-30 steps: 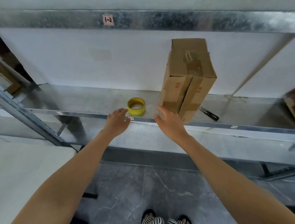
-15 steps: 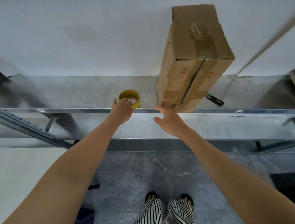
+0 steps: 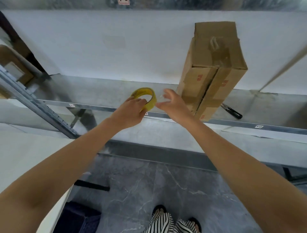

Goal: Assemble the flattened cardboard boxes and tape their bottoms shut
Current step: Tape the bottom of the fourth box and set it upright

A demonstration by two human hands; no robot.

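Currently the left hand (image 3: 129, 111) is gripping the yellow tape roll (image 3: 152, 100) with curled fingers, hiding its near rim. The right hand (image 3: 174, 104) is hovering just beside the roll, its fingers spread and blurred, so contact cannot be determined. The cardboard box (image 3: 214, 66) is standing upright on the metal shelf (image 3: 99, 89), immediately right of that hand.

Tape roll (image 3: 152, 99) near rim behind left hand (image 3: 131, 111); right hand (image 3: 175, 105) fingertips (image 3: 167, 94) blurry; top label (image 3: 123, 2) half off pic.

We see a dull grey galvanised metal shelf (image 3: 103, 88) running along a plain white wall (image 3: 116, 49). Below us lies a dark grey marbled tile floor (image 3: 149, 186), black-and-white striped cloth (image 3: 160, 222) over our feet, and a dark blue bin (image 3: 79, 219) to its left.
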